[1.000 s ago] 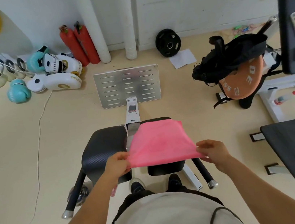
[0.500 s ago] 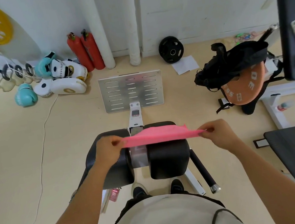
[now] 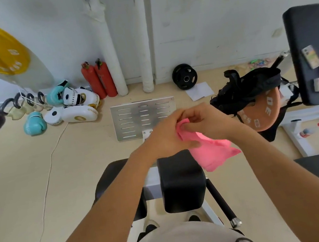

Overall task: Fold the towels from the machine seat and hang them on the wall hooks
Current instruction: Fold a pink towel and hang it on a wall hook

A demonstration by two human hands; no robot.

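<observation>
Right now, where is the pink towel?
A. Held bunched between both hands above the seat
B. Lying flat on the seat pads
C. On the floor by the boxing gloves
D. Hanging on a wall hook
A: the left hand and right hand meet and hold the pink towel, which hangs off the seat pads.

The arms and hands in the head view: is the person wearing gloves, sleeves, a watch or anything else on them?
Nothing shows on them. Both forearms are bare up to the bottom of the frame, with no sleeves in view. The left hand and right hand have no gloves, and no watch, bracelet or ring is visible on the wrists or fingers. The upper arms are out of frame.
</observation>
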